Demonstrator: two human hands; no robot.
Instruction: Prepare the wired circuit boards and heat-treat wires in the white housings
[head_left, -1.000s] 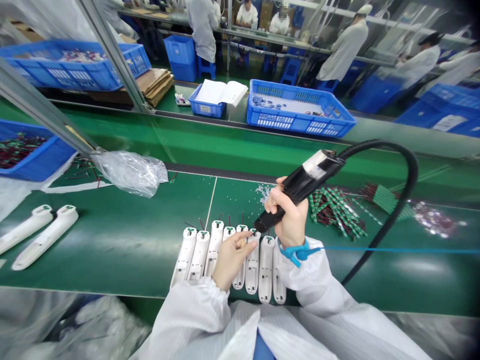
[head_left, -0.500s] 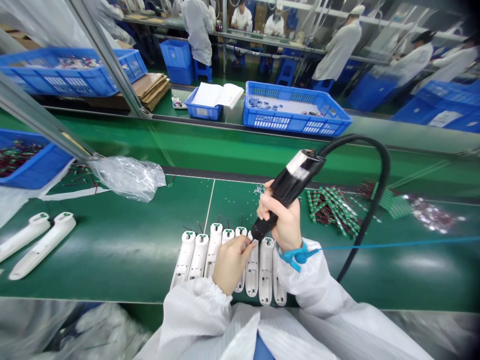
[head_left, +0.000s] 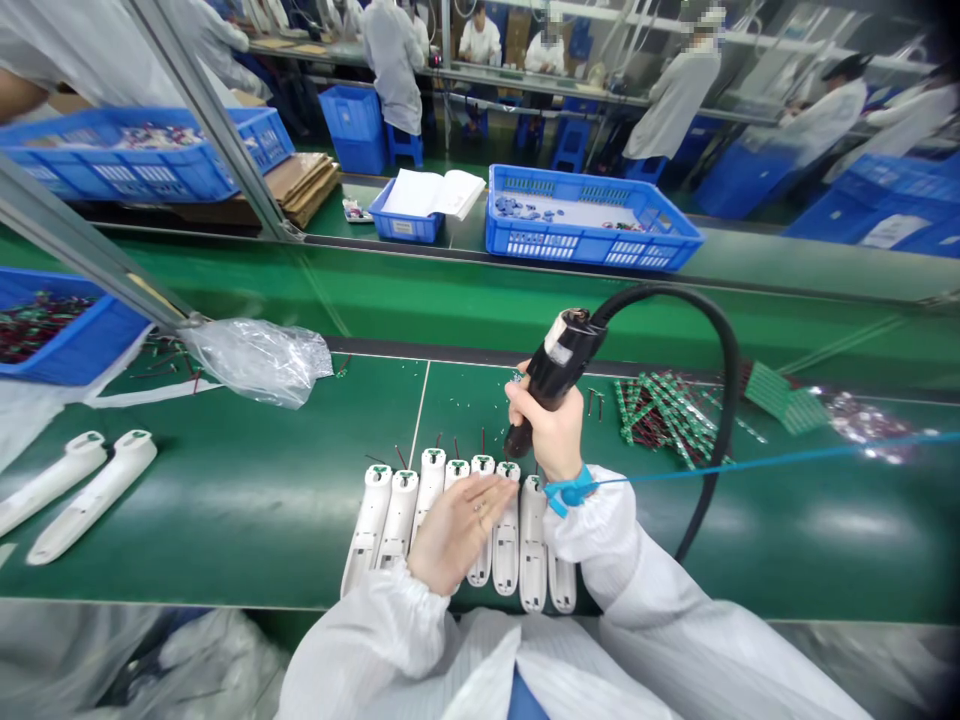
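In my right hand [head_left: 556, 428] is a black electric screwdriver [head_left: 564, 362], its lower end tilted down toward the upper ends of a row of white plastic housings [head_left: 507, 545]. My left hand [head_left: 454, 530] is turned palm up over the middle of the row, fingers stretched out. On it lie a few tiny metal pieces that look like screws. Part of the row is hidden under this hand. Small green boards show at the upper ends of the housings, several with thin wires sticking up.
Two more white housings [head_left: 97, 500] lie at left, near a clear plastic bag [head_left: 259, 360]. Green circuit strips [head_left: 667, 420] are heaped at right. A black cable [head_left: 727, 400] arcs beside my right arm. Blue crates [head_left: 592, 245] stand along the back ledge; co-workers [head_left: 394, 65] are beyond.
My left hand has opened from a pinch at the screwdriver's tip and turned palm up. My right hand has drawn the screwdriver slightly left, and it stands more upright.
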